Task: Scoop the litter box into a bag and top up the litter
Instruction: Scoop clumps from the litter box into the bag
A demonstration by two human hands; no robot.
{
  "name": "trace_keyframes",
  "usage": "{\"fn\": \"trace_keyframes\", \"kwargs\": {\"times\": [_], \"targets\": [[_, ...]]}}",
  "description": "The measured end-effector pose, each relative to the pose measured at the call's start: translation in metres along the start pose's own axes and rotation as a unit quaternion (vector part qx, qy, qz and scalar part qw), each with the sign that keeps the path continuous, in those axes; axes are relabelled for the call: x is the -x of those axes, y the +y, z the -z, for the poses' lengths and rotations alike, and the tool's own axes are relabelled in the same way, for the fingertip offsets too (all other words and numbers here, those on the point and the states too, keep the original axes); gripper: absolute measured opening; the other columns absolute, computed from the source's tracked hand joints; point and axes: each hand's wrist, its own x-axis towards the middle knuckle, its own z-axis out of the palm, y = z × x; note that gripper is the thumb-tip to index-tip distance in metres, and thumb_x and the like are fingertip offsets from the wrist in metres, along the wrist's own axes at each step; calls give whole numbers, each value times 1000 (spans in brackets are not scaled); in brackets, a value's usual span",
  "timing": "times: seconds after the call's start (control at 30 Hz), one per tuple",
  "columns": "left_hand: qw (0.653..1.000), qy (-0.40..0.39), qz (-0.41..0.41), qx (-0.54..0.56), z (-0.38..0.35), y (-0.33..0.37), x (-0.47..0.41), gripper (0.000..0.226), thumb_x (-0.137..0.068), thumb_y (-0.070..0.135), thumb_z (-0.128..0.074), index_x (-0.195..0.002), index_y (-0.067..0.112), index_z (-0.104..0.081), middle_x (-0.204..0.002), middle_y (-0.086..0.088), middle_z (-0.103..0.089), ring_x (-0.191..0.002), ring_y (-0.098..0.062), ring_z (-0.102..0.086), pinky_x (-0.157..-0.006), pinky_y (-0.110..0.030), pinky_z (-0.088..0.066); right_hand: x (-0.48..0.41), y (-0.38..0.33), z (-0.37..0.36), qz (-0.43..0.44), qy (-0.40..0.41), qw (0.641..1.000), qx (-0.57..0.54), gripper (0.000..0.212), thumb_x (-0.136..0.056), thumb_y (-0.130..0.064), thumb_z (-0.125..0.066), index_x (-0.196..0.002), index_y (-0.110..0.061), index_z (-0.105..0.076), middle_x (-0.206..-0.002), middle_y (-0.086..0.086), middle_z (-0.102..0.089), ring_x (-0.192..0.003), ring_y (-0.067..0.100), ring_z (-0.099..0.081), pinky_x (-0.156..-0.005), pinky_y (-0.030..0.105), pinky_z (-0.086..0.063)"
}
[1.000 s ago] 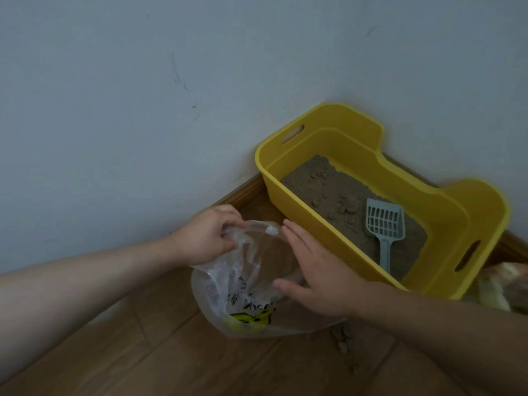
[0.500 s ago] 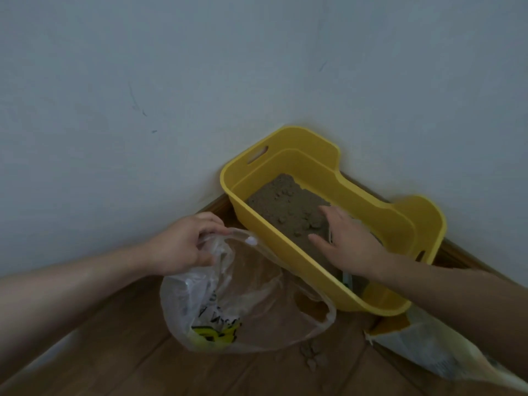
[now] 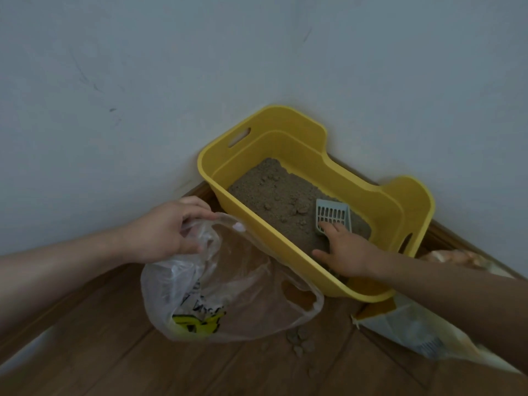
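the left hand (image 3: pixel 168 227) has its fingers curled over and its thumb tucked beneath, pinching the rim of the plastic bag (image 3: pixel 228 295) and holding its mouth open just beside the near wall of the yellow litter box (image 3: pixel 371 201). the clear bag with yellow print sags on the wooden floor (image 3: pixel 114 361) and touches the box. the right hand (image 3: pixel 345 250) reaches down into the box and lies over the handle of the pale blue scoop (image 3: pixel 333 217), forefinger stretched to the base of the slotted head, thumb spread wide to the side. the handle is hidden under the palm, so whether the fingers have closed round it cannot be told. the scoop head lies on the brown litter (image 3: pixel 274 195) towards the right end of the box, which sits in the corner against the wall (image 3: pixel 143 81). a few dark pellets (image 3: pixel 300 338) lie on the floor near the bag. a pale sack (image 3: pixel 414 330) lies beyond the box's near right corner, partly covered by the right forearm, its print too blurred to read.
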Motion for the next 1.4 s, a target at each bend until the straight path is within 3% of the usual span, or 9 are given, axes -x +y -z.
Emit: {"fn": "trace_keyframes", "kwargs": {"times": [0.13,0.2,0.4,0.53,0.73,1.03,1.23,1.33,1.4], "targets": [[1000,-9,2,11,-1,1,-3,59,-75,20,-83,-114,51,-52,-120,21,-49,-94,-22,-60,-83,-38,-50,-7,4,-3,3,-76,997,-19,77,-98,-54,-45,-157,-25,-4,-164,4,-11,-144,26,-31,-115,40,-33],[1000,-12,10,19,-2,0,-4,58,-76,19,-82,-115,50,-53,-120,21,-49,-97,-23,-60,-85,-42,-51,-12,4,-4,-3,-116,993,-15,77,-98,-56,-42,-158,-26,-4,-165,3,-8,-146,25,-26,-117,40,-29],[999,-17,20,20,-7,-6,-6,55,-75,21,-82,-122,40,-59,-119,27,-48,-105,4,-53,-85,-13,-45,-21,4,-8,-12,-172,985,1,77,-98,-59,-38,-158,-20,-8,-165,6,-12,-147,25,-26,-117,39,-29],[999,-28,31,14,2,-2,0,56,-75,17,-82,-117,46,-58,-118,30,-48,-103,4,-54,-81,-10,-43,-13,2,-3,6,-118,993,4,71,-99,-54,-42,-154,-14,-21,-156,10,-31,-138,25,-39,-111,38,-37],[997,19,46,53,-6,3,-3,57,-73,14,-84,-108,50,-58,-118,29,-50,-108,0,-56,-92,-20,-46,-6,2,5,24,37,999,8,38,-98,-39,-53,-130,-18,-58,-127,7,-61,-114,23,-58,-95,35,-50],[997,6,45,54,-8,15,-15,53,-76,14,-82,-117,41,-60,-122,22,-49,-109,10,-50,-87,-3,-38,9,0,10,43,100,992,-69,39,-92,-24,-65,-131,-28,-59,-142,2,-54,-132,25,-49,-108,41,-45],[996,3,45,73,-9,6,-13,54,-75,12,-82,-115,42,-61,-123,20,-50,-108,11,-52,-85,-3,-39,15,7,16,33,118,984,-128,47,-87,-17,-71,-131,-32,-60,-150,0,-46,-142,27,-37,-112,44,-41],[996,8,41,73,-10,2,-12,54,-74,13,-83,-111,45,-60,-121,21,-52,-108,7,-54,-87,-7,-41,17,9,18,38,115,988,-94,34,-86,-18,-73,-118,-28,-65,-141,-1,-54,-137,25,-42,-106,41,-47],[997,3,43,71,-12,1,-13,53,-75,15,-83,-113,43,-61,-120,22,-51,-108,4,-55,-92,-13,-43,16,7,19,44,108,990,-76,25,-83,-18,-76,-103,-26,-63,-123,-7,-55,-122,21,-52,-92,33,-54]]}}
